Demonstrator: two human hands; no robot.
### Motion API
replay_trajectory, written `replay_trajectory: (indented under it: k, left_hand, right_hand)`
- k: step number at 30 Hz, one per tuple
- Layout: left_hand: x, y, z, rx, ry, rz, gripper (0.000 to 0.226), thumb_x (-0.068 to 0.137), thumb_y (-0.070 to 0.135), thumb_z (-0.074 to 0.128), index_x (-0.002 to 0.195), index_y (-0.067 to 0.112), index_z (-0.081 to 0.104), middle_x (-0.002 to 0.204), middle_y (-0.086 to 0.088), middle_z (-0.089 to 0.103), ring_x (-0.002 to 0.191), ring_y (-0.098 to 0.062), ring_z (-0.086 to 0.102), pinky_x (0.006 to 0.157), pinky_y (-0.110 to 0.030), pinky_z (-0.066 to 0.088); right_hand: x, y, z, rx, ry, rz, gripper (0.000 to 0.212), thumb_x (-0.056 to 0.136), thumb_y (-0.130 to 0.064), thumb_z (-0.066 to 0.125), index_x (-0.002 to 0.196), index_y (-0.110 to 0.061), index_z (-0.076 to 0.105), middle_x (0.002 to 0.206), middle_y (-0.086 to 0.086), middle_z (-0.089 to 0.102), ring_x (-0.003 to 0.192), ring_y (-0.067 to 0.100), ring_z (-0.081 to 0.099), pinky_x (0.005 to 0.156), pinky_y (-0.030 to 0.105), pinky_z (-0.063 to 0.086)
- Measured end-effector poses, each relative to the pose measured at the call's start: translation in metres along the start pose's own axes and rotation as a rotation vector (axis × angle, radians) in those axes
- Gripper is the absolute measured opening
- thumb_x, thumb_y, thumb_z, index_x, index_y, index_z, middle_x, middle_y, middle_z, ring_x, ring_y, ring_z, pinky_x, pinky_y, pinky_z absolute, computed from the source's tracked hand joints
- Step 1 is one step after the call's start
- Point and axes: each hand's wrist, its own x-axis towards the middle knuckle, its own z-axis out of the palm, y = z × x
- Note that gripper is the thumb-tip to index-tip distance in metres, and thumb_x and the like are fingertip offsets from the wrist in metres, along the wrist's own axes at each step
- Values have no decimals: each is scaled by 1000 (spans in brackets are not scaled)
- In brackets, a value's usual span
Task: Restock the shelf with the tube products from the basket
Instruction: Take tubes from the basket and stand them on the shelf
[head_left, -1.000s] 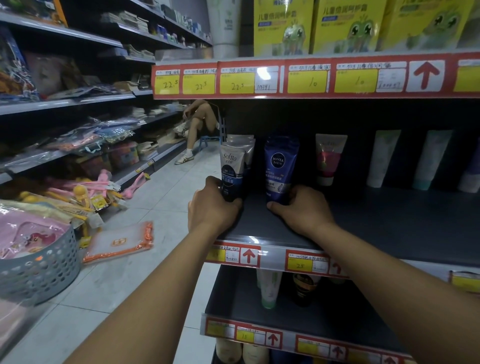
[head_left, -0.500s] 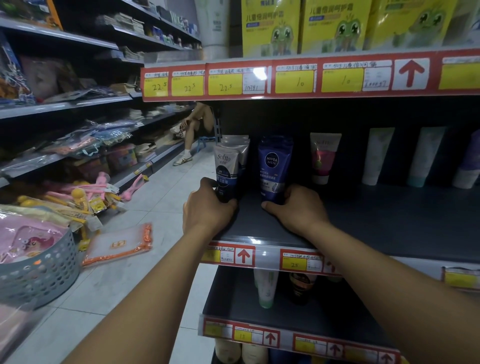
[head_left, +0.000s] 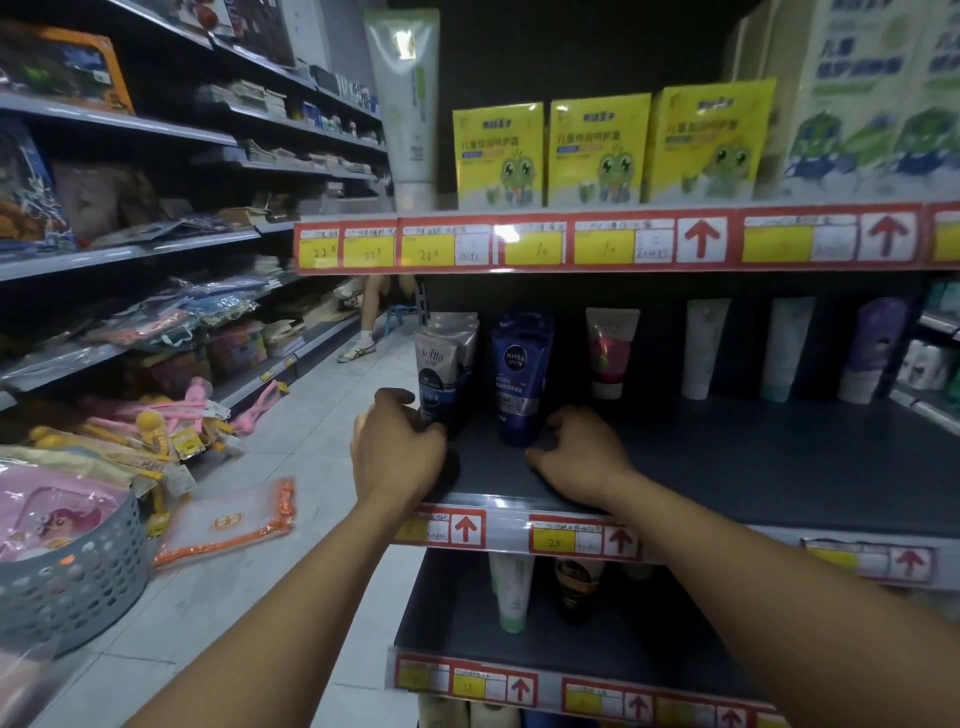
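A grey-and-navy Softto tube (head_left: 437, 370) stands upright at the left end of the dark shelf (head_left: 753, 467), with more of the same behind it. My left hand (head_left: 397, 449) curls around its base. Just to the right stands a blue Nivea tube (head_left: 521, 382). My right hand (head_left: 579, 457) wraps its foot, thumb in front and fingers on the right side. The grey perforated basket (head_left: 78, 577) sits at the lower left and holds pink packets; no tubes show in it.
Further right on the shelf stand a pink-and-white tube (head_left: 610, 353), two pale tubes (head_left: 701, 348) and a purple one (head_left: 872, 353). Yellow boxes (head_left: 498, 156) fill the shelf above. An orange-edged packet (head_left: 228, 525) lies on the floor. A person (head_left: 363, 322) sits down the aisle.
The view has tilted upward, so the shelves sit lower in frame. Both hands stay at the bases of the same two tubes, which have not visibly shifted.
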Motion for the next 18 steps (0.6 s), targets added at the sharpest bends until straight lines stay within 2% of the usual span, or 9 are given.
replay_trajectory:
  k: [3, 7, 13, 18]
  left_hand:
    - [-16, 6, -6, -9, -20, 18, 43, 85, 24, 70, 125, 21, 55, 113, -1, 65, 108, -25, 59, 87, -43, 55]
    - [-38, 19, -12, -33, -33, 61, 41, 85, 19, 70, 124, 20, 60, 112, -1, 67, 102, -22, 63, 85, -40, 56]
    - [-75, 43, -6, -49, -85, 145, 39, 84, 19, 72, 122, 25, 60, 112, 6, 64, 104, -14, 61, 84, -31, 50]
    - [-106, 60, 9, -46, -137, 191, 40, 86, 21, 72, 123, 29, 58, 113, 8, 61, 106, -11, 58, 86, -29, 50]
  right_hand:
    - [-15, 6, -8, 83, 72, 13, 36, 87, -34, 69, 118, -17, 62, 115, 5, 66, 101, 23, 63, 86, 33, 52]
    - [-39, 16, -21, 107, 150, 4, 43, 92, -33, 63, 131, -16, 57, 118, 4, 65, 106, 23, 62, 88, 32, 50]
    - [-72, 31, -43, 165, 290, -11, 32, 92, -27, 64, 123, -19, 60, 107, 0, 61, 92, 15, 60, 76, 27, 45]
    - [-103, 50, -61, 157, 372, -12, 26, 91, -26, 64, 117, -21, 61, 104, -5, 56, 91, 11, 58, 77, 27, 47]
